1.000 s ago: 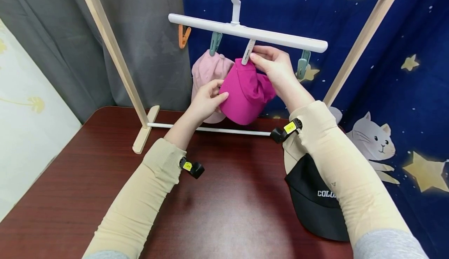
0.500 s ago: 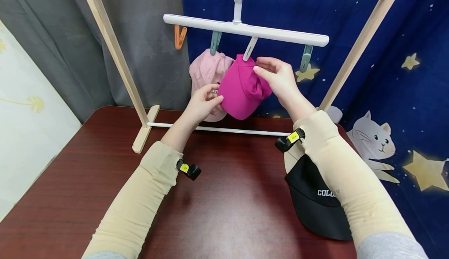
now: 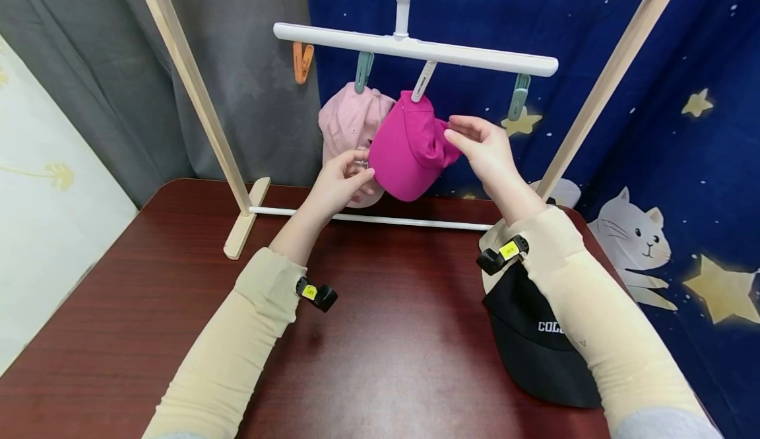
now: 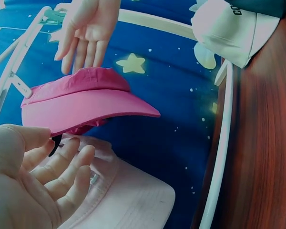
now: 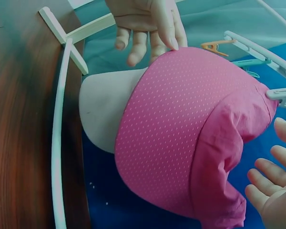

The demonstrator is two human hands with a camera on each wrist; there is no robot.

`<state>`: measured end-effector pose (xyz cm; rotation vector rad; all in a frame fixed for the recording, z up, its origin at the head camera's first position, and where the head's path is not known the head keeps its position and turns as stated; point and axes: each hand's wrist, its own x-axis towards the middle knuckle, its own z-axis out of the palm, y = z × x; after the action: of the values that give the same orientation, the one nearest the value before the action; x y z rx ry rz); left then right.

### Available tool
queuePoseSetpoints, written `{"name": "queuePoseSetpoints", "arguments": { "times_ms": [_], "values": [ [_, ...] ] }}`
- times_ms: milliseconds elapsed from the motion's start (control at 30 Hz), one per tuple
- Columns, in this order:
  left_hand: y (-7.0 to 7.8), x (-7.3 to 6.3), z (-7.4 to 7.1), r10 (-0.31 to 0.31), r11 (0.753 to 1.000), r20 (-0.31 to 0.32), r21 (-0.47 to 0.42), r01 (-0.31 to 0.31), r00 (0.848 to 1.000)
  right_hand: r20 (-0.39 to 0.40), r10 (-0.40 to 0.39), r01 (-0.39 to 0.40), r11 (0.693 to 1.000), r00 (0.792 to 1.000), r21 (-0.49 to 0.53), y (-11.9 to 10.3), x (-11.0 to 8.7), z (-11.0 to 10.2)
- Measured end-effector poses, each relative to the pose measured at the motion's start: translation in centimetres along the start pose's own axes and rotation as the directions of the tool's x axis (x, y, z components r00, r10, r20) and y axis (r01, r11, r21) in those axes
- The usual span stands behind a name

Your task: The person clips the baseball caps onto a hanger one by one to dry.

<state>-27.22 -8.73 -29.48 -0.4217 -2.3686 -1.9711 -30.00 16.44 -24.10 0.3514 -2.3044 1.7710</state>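
A magenta cap [image 3: 406,152] hangs from a white clip [image 3: 424,81] on a white clip hanger [image 3: 475,57]. My left hand [image 3: 334,187] is at the brim's left edge; in the right wrist view its thumb tip appears to touch that edge, the other fingers loosely bent. Just right of the crown, my right hand [image 3: 488,152] has relaxed fingers and holds nothing. In the right wrist view a gap separates my right hand [image 5: 276,183] from the cap. Behind and left, a pale pink cap [image 3: 347,119] hangs from a teal clip [image 3: 364,71], partly hidden.
An orange clip [image 3: 302,63] and another teal clip [image 3: 519,97] hang at the hanger's ends. The rack's wooden posts [image 3: 196,89] flank the work. On the brown table [image 3: 380,333], a black cap [image 3: 537,350] overlaps a beige cap [image 3: 490,257] beneath my right forearm.
My right hand has left the white clip and drawn down and right. My left hand has shifted slightly down and left, its thumb moving from the brim's face to its edge.
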Motion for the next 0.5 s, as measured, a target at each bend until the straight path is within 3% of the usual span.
{"name": "queuePoseSetpoints", "arguments": {
  "times_ms": [500],
  "values": [
    [-0.1, -1.4, 0.7, -0.033, 0.991, 0.057, 0.128, 0.026, 0.998, -0.015, 0.026, -0.026, 0.999, 1.0, -0.032, 1.4, -2.5, -2.8]
  ]
}}
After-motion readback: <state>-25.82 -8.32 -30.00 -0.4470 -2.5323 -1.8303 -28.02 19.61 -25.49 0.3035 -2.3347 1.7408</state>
